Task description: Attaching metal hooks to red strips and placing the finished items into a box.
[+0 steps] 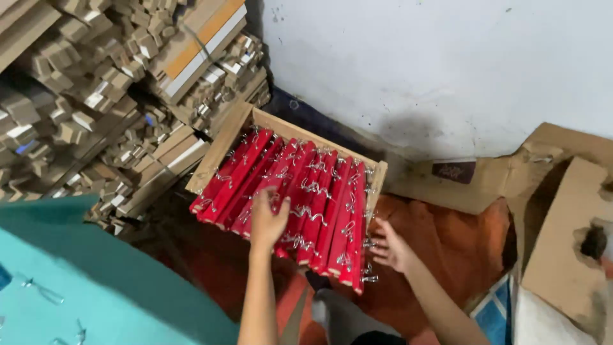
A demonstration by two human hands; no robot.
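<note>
Your left hand (267, 220) lies palm-down on top of the red bars (300, 204), fingers spread and flat, pressing rather than gripping; nothing is enclosed in it. Your right hand (391, 248) sits at the right-hand edge of the same row, fingers open and curled loosely against the outermost bar, touching it but not clamped around it. The red bars lie side by side in a single tilted row, each fitted with small metal clips (310, 186), and they rest in a shallow wooden tray (220, 150) whose far edge meets the base of a white wall (447, 64); the near ends of the bars overhang the tray toward you. To the left stands a tall stack of pale wooden strips (96, 83), just beside the tray. A teal surface (96, 281) occupies the lower left, with what appear to be loose metal clips on it, though they are too small to confirm. Flattened cardboard (562, 211) lies at right, and an orange-red cloth (460, 243) covers the floor beneath your right forearm.
</note>
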